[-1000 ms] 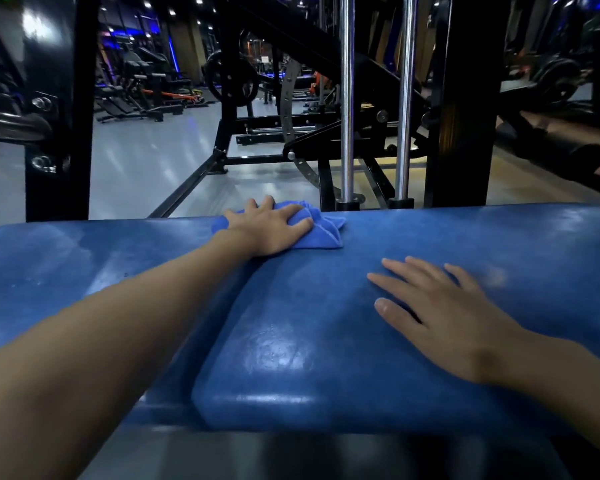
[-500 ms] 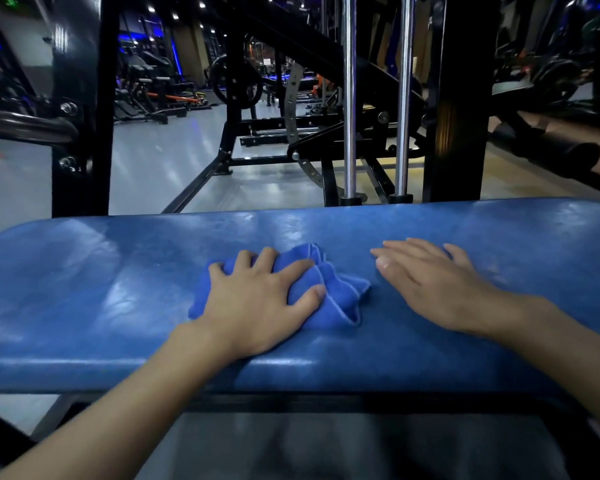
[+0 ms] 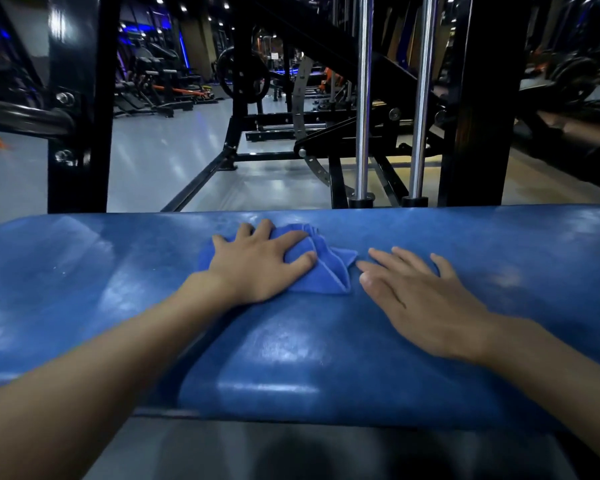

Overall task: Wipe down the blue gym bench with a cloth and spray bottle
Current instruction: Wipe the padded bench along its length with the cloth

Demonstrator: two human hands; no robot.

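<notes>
1. The blue cloth [image 3: 329,277] lies bunched on the blue bench [image 3: 291,358], near its far edge. Most of it sits under the palm and fingers of the left hand [image 3: 260,261], and its loose folds stick out to the right past the thumb.
2. The cloth's right corner ends just beside the index fingertip of the right hand [image 3: 420,299]. Whether they touch cannot be told.
3. The cloth looks like soft terry with a stitched hem. The bench pad is glossy, rounded vinyl, scuffed and streaked with reflections.
4. The left hand presses down with its fingers splayed and nearly straight, and the forearm reaches in from the lower left.
5. The right hand rests palm-down on the pad, fingers straight and slightly apart, holding nothing.
6. Two chrome rods [image 3: 363,98] and a black frame post [image 3: 482,98] stand behind the bench.
</notes>
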